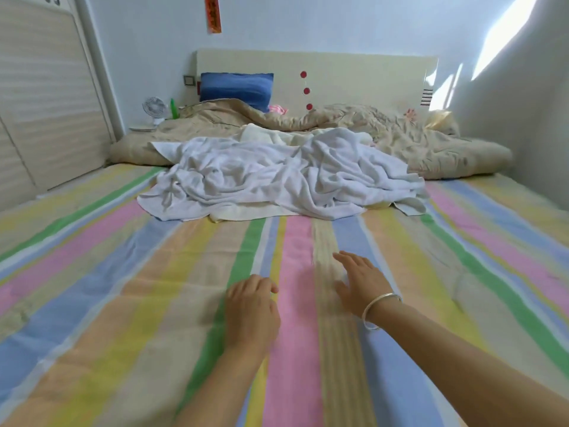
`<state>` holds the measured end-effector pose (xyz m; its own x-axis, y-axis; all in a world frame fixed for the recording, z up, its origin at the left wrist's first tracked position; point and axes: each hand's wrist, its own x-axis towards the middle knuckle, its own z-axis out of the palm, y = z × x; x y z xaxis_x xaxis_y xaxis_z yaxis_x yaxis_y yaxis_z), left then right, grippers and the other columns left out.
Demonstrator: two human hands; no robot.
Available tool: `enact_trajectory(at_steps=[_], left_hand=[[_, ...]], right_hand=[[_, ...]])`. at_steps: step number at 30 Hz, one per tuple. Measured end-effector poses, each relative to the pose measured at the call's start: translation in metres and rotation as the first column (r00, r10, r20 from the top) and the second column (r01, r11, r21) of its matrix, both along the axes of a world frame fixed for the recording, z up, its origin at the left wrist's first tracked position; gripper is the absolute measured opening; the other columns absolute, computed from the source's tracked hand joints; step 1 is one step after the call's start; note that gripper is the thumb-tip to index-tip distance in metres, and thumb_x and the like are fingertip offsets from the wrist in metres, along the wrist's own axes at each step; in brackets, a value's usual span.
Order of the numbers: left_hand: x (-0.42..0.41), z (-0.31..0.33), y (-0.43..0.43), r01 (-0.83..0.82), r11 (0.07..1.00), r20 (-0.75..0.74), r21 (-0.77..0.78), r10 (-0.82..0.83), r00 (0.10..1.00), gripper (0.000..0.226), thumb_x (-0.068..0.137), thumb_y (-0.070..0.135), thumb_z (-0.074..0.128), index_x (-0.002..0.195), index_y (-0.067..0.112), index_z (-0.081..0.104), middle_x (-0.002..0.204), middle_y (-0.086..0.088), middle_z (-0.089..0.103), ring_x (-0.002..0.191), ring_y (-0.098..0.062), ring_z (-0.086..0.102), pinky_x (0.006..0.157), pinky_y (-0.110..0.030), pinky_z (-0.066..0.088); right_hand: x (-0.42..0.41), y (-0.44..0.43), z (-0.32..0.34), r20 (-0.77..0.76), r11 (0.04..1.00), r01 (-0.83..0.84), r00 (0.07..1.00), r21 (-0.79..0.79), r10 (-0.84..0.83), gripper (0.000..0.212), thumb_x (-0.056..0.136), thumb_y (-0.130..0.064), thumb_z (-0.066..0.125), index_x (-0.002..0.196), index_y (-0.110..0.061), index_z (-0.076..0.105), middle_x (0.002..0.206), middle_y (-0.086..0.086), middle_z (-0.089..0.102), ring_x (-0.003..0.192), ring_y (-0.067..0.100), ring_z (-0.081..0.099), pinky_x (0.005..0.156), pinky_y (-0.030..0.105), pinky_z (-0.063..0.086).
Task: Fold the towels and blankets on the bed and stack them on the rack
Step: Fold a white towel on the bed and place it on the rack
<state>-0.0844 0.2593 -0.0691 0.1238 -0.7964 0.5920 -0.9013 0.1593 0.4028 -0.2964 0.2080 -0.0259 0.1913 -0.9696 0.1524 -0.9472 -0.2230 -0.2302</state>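
Observation:
A crumpled white towel [277, 177] lies in a heap across the middle of the striped bed [123, 303], with a cream cloth [243, 213] peeking out under its near edge. Behind it a rumpled beige quilt [409, 140] spreads along the headboard. My left hand [251, 312] hovers low over the sheet with its fingers loosely curled, holding nothing. My right hand [363, 285], a silver bangle on its wrist, reaches forward with straight fingers, also holding nothing. Both hands are well short of the towel. No rack is in view.
A blue pillow [237, 87] leans on the cream headboard [338, 72]. A small white fan [155, 107] and a green bottle [173, 109] stand at the far left corner. A wardrobe [40, 103] runs along the left, a wall along the right.

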Motion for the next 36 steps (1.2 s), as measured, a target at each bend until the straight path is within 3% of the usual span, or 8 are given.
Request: enact_trajectory(at_steps=[5,10,19,22,25,30,33,36], left_hand=[[-0.014,-0.014,-0.066,-0.063,0.995,0.032,0.082,0.061,0.998,0.046,0.077,0.024,0.03,0.102,0.015,0.068,0.104,-0.003,0.068,0.095,-0.027,0.061,0.086,-0.038,0.049],[-0.011,-0.026,-0.113,-0.192,0.968,0.023,0.161,0.191,0.981,0.054,0.083,0.034,0.032,0.118,0.011,0.067,0.127,-0.01,0.065,0.121,-0.029,0.056,0.105,-0.046,0.041],[-0.014,-0.039,-0.17,-0.321,0.933,0.158,0.162,0.297,0.942,0.057,0.085,0.039,0.033,0.12,0.012,0.068,0.126,-0.013,0.065,0.121,-0.027,0.057,0.108,-0.05,0.034],[-0.013,-0.038,-0.171,-0.324,0.934,0.155,0.153,0.301,0.941,0.055,0.085,0.039,0.034,0.117,0.012,0.069,0.124,-0.013,0.066,0.119,-0.028,0.059,0.106,-0.05,0.037],[-0.012,-0.036,-0.167,-0.319,0.938,0.152,0.134,0.298,0.942,0.052,0.084,0.037,0.035,0.111,0.011,0.071,0.12,-0.013,0.068,0.115,-0.029,0.061,0.104,-0.049,0.039],[-0.014,-0.027,-0.159,-0.251,0.966,0.117,0.065,0.242,0.963,0.056,0.079,0.027,0.043,0.128,0.005,0.057,0.136,-0.017,0.055,0.11,-0.033,0.058,0.09,-0.045,0.048],[-0.022,-0.011,-0.137,-0.092,0.994,0.221,0.058,0.077,0.972,0.081,0.071,0.017,0.058,0.148,0.007,0.037,0.156,-0.018,0.029,0.13,-0.032,0.041,0.104,-0.044,0.037],[-0.038,0.005,-0.11,0.145,0.987,0.38,0.065,-0.158,0.912,0.078,0.075,0.027,0.054,0.15,0.016,0.037,0.158,-0.011,0.028,0.143,-0.026,0.031,0.113,-0.046,0.026]], right_hand=[[-0.018,-0.07,-0.01,0.015,0.997,0.046,0.999,0.065,-0.047,0.061,0.093,-0.028,0.051,0.15,-0.022,0.027,0.156,0.0,0.027,0.143,0.021,0.024,0.114,0.032,0.025],[-0.019,-0.146,-0.011,-0.012,0.993,0.072,0.997,0.094,-0.071,0.063,0.093,-0.033,0.051,0.149,-0.021,0.026,0.155,0.004,0.026,0.141,0.025,0.024,0.112,0.036,0.028],[-0.005,-0.296,0.026,-0.204,0.977,-0.017,0.979,-0.214,-0.028,0.043,0.091,-0.047,0.051,0.128,-0.026,0.054,0.144,0.001,0.038,0.133,0.026,0.03,0.102,0.042,0.035],[0.006,-0.286,-0.003,-0.412,0.956,-0.126,0.911,-0.266,0.006,0.023,0.085,-0.032,0.054,0.094,-0.025,0.073,0.12,0.004,0.057,0.117,0.03,0.046,0.092,0.042,0.039],[0.009,-0.26,-0.027,-0.233,0.972,-0.107,0.971,-0.207,0.057,0.022,0.081,-0.008,0.051,0.091,-0.012,0.069,0.093,0.01,0.067,0.093,0.033,0.059,0.075,0.036,0.041],[0.008,-0.177,-0.019,-0.098,0.988,-0.137,0.987,-0.067,0.13,0.016,0.094,-0.021,0.044,0.108,-0.014,0.048,0.101,0.014,0.066,0.093,0.037,0.061,0.066,0.036,0.031],[-0.005,-0.108,-0.003,-0.131,0.983,-0.166,0.976,0.082,0.176,0.014,0.096,-0.024,0.04,0.102,-0.016,0.049,0.107,0.011,0.065,0.099,0.034,0.06,0.068,0.034,0.029],[-0.026,-0.06,0.025,-0.062,0.95,-0.122,0.987,0.288,0.145,0.015,0.098,-0.025,0.038,0.094,-0.018,0.05,0.115,0.011,0.063,0.098,0.026,0.055,0.073,0.028,0.03]])
